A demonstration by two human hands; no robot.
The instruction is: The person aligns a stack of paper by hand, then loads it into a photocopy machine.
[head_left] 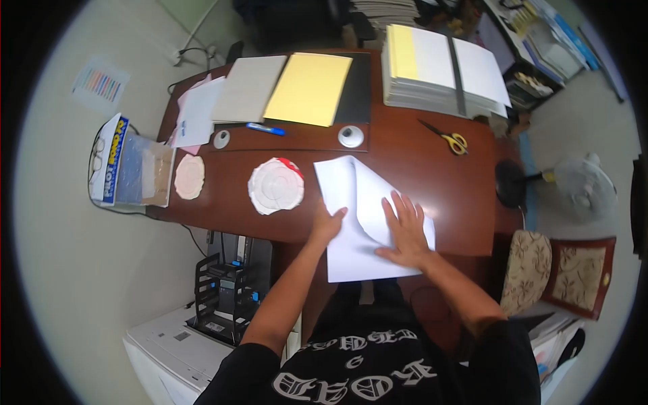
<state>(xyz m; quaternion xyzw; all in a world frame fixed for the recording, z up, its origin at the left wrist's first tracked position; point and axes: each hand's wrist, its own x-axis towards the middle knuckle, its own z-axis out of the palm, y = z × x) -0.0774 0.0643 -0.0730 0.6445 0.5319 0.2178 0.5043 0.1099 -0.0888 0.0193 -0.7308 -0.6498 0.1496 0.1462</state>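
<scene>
A large white sheet of paper [344, 253] lies at the desk's near edge, its lower part overhanging toward my body. Part of it is bent over into a curved flap with a shadowed crease along its left side. My left hand [327, 223] grips the sheet's left edge, thumb on top and the other fingers mostly hidden. Spread flat on the flap, my right hand [408, 233] presses with fingers apart. Left of the paper sits a round white crinkled disc [275, 187] with a red patch on its rim.
Yellow-handled scissors [455, 142] lie at right, near a strapped paper stack [418, 74]. Yellow paper [309, 88], grey board [250, 88] and a blue marker [266, 128] are farther back. A pale disc [190, 177] and a box [143, 169] stand left; a fan [584, 185] is right.
</scene>
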